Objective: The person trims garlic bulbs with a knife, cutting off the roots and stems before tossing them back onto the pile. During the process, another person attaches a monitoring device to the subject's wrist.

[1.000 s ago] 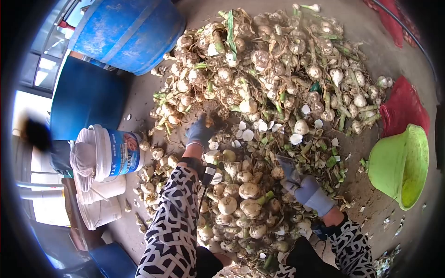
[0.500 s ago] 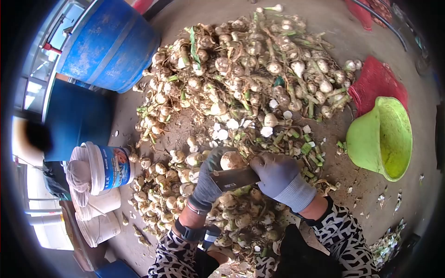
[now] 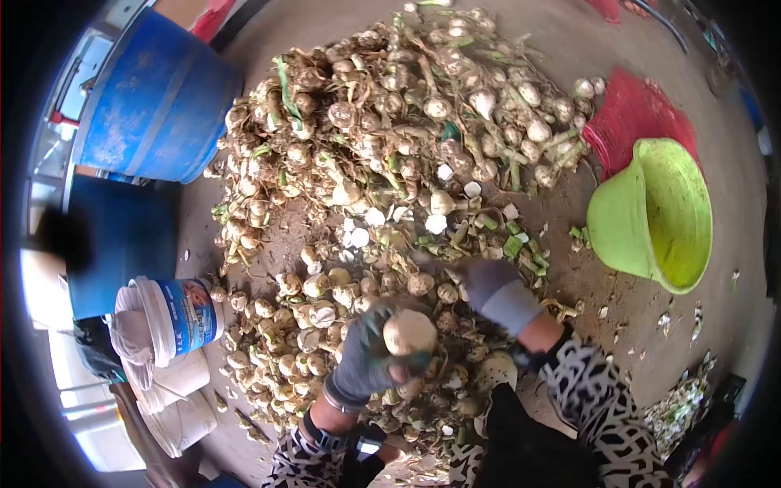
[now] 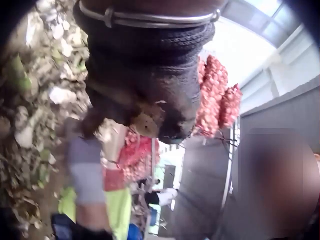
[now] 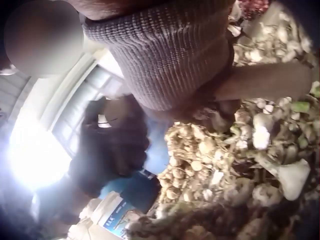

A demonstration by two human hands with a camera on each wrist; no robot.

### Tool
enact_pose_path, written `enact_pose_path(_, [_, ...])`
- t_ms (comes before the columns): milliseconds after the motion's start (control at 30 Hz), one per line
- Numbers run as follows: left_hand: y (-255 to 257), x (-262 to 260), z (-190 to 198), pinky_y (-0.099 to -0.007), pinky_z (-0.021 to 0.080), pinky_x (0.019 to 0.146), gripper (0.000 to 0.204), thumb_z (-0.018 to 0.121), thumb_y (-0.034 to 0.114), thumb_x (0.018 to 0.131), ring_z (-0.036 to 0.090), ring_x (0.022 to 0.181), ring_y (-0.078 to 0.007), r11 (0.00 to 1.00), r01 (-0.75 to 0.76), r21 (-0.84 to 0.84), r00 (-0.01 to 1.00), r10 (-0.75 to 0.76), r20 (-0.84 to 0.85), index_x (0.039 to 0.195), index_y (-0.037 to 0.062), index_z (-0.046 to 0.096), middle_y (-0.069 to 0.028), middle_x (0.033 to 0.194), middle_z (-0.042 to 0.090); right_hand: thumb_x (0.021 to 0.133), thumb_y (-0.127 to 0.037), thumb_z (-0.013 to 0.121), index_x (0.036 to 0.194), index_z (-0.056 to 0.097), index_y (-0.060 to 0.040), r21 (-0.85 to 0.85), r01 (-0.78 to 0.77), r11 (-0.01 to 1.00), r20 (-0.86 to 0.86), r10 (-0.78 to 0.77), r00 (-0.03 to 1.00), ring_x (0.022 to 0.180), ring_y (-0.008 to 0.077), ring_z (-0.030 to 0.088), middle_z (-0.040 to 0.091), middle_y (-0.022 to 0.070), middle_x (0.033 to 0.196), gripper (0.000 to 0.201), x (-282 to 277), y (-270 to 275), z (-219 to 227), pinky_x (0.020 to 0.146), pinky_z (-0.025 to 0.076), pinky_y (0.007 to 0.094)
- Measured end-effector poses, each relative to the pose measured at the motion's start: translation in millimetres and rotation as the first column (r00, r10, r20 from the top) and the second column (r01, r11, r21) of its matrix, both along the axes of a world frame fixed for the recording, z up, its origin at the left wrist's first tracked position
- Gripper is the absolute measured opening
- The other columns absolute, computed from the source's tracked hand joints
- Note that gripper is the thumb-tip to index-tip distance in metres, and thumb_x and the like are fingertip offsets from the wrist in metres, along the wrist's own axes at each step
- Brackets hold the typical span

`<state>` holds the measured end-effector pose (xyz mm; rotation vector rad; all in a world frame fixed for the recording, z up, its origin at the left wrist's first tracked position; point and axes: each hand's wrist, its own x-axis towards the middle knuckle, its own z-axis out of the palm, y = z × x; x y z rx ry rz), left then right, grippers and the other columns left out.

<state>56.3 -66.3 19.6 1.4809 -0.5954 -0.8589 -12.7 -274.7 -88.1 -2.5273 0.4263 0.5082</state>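
Currently a pale round bulb (image 3: 409,334) sits in the person's left hand (image 3: 376,351), held above a heap of trimmed bulbs (image 3: 285,337). That hand's grip is curled around the bulb, its dark glove wrapping the side and underside while the top faces up. Off to the right, apart from the bulb, the right hand (image 3: 498,291) wears a grey glove with a paler cuff; motion blurs it in the head view. Its grip is around a knife (image 5: 267,82), whose flat blade shows in the right wrist view, though the cuff hides most of the fingers.

Beyond the hands lie cut green stem scraps (image 3: 521,242) and, farther out, a larger pile of bulbs with stalks (image 3: 370,122), all on the floor (image 3: 553,41). To the right, a lime-green tub (image 3: 608,220) lies tipped beside red mesh (image 3: 639,122). Leftward stand a blue barrel (image 3: 154,102) and a white bucket with a blue label (image 3: 194,315).
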Motion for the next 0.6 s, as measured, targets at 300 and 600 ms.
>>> enact_pose_path(300, [-10.2, 6.7, 8.4, -0.0367, 0.047, 0.096, 0.082, 0.082, 0.010, 0.071, 0.052, 0.117, -0.0264, 0.971, 0.085, 0.222, 0.966, -0.135, 0.220, 0.141, 0.0106, 0.040, -0.0130, 0.137, 0.049, 0.089, -0.016, 0.063, 0.095, 0.068, -0.0041, 0.894, 0.317, 0.316, -0.100, -0.548, 0.830, 0.071, 0.0155, 0.068, 0.071, 0.0070, 0.079, 0.014, -31.4, 28.4, 56.9, 0.062, 0.051, 0.0315])
enact_pose_path(600, [15.4, -14.2, -5.1, -0.0341, 0.051, 0.083, 0.035, 0.070, 0.029, 0.087, 0.061, 0.095, -0.0179, 0.937, 0.120, -0.328, 0.940, -0.213, -0.265, 0.111, 0.0050, 0.060, -0.0120, 0.103, 0.064, 0.089, -0.019, 0.062, 0.096, 0.068, -0.0068, 0.160, -0.126, 0.979, 0.279, 0.078, 0.957, 0.057, 0.0285, 0.063, 0.063, 0.0125, 0.064, 0.015, -33.9, 16.8, 3.7, 0.056, 0.050, 0.0343])
